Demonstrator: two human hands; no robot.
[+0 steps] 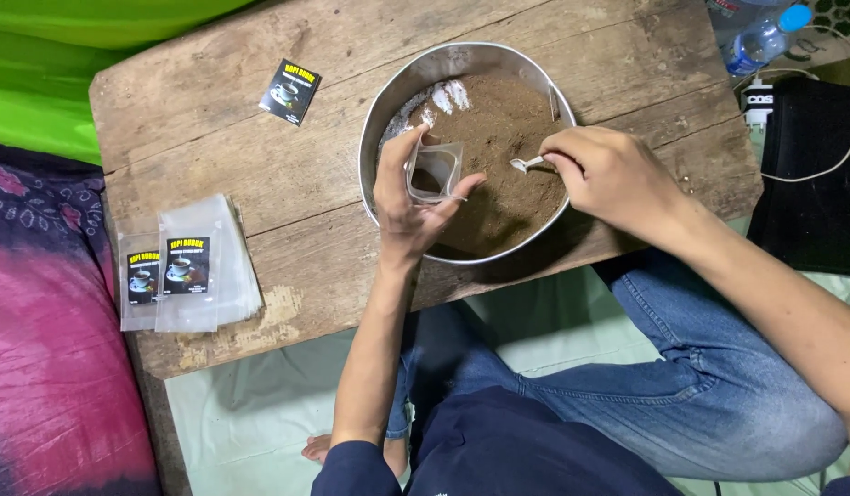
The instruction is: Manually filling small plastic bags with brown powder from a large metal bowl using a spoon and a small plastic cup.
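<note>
A round metal pan (379,110) holding brown powder (498,138) sits on a low wooden table (223,129). My left hand (408,202) holds a small clear plastic pouch (434,171) open above the pan, with a little brown powder in it. To its right, over the powder, my right hand (613,179) grips a small white spoon (526,164) whose bowl points toward the pouch's mouth.
A stack of clear pouches with black labels (188,266) lies at the table's left edge. One loose black label (290,91) lies near the table's far side. A plastic bottle (756,37) and a black bag (811,174) are at right. Patterned cloth (48,303) lies at left.
</note>
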